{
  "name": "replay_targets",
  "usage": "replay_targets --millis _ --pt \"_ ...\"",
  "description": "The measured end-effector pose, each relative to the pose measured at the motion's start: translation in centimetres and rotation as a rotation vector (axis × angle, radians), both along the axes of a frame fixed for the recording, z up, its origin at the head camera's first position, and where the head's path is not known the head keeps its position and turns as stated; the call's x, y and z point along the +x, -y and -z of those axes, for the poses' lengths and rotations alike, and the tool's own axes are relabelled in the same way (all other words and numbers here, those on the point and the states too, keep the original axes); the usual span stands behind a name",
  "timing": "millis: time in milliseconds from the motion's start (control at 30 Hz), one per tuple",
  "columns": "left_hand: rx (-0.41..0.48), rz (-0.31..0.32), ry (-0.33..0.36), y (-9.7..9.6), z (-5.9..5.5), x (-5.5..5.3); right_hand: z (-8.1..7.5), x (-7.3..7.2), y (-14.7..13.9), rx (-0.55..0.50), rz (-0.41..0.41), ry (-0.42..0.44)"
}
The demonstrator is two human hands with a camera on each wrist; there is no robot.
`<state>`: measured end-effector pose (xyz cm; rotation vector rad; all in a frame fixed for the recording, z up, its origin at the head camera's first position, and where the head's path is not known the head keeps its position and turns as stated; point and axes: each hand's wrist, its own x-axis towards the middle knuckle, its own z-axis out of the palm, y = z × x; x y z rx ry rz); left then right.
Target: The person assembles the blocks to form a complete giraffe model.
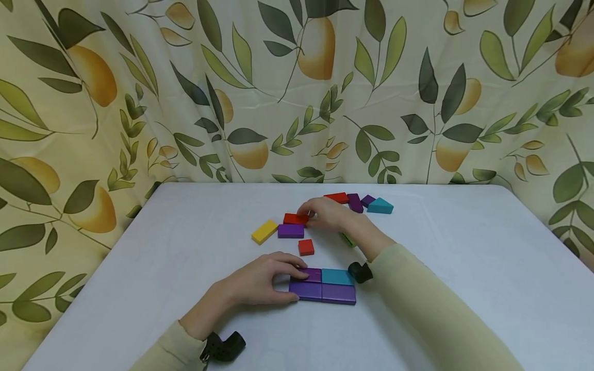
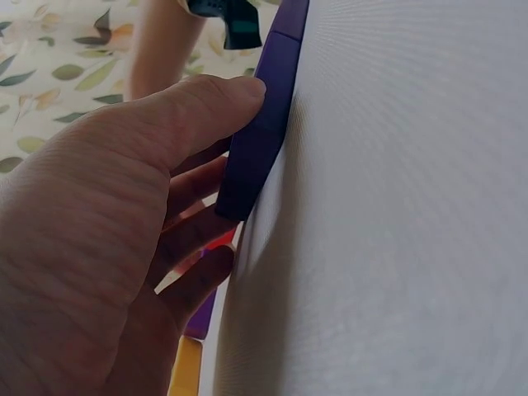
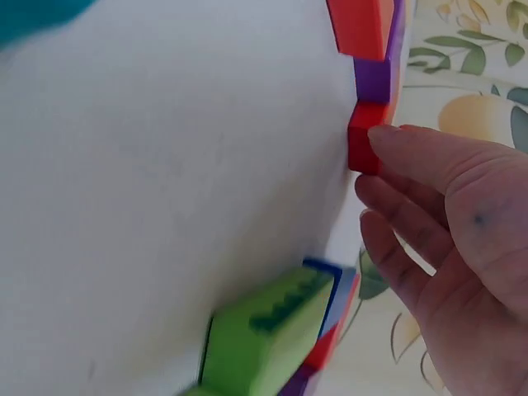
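Note:
Four-part flat rectangle of blocks lies on the table, with a teal block (image 1: pixel 337 276) at its far right and purple blocks (image 1: pixel 308 292) making up the rest. My left hand (image 1: pixel 260 281) grips its left end, thumb at the near edge and index finger over the far side. In the left wrist view the thumb presses a purple block (image 2: pixel 268 124). Farther back, my right hand (image 1: pixel 329 214) pinches the right end of a red block (image 1: pixel 293 219). The right wrist view shows its thumb on that red block (image 3: pixel 363 148), which appears to rest on the table.
Beside the held red block are a purple block (image 1: pixel 291 231), a yellow block (image 1: pixel 265 232) and a small red block (image 1: pixel 306 247). A green block (image 1: pixel 348 240) is partly hidden under the right forearm. Red, purple and teal blocks (image 1: pixel 380 206) lie near the table's back edge.

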<state>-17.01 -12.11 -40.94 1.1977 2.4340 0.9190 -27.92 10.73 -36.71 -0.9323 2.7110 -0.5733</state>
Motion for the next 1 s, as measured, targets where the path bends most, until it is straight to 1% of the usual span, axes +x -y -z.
replay_targets --millis 200,300,500,633,733,867,1000 --pt "0.0 -0.004 0.011 -0.1 -0.1 0.1 -0.4 0.9 -1.2 0.05 0.077 0.025" --pt "0.006 -0.004 0.012 0.0 -0.2 0.1 -0.5 1.4 -1.7 0.066 0.084 0.02" --pt "0.007 -0.002 0.015 0.0 -0.2 0.1 -0.8 1.9 -2.4 0.038 0.067 0.018" --pt "0.01 0.002 0.017 0.1 -0.2 0.0 -0.9 1.6 -2.6 -0.002 0.056 0.032" --pt "0.014 0.009 0.014 0.1 -0.1 -0.1 -0.8 1.2 -2.6 -0.016 0.021 0.072" --pt "0.018 0.018 0.004 0.1 0.1 -0.2 -0.7 0.8 -2.5 0.027 -0.032 0.122" --pt "0.022 0.026 -0.012 0.1 0.2 -0.2 -0.7 0.7 -2.2 0.095 -0.056 0.132"
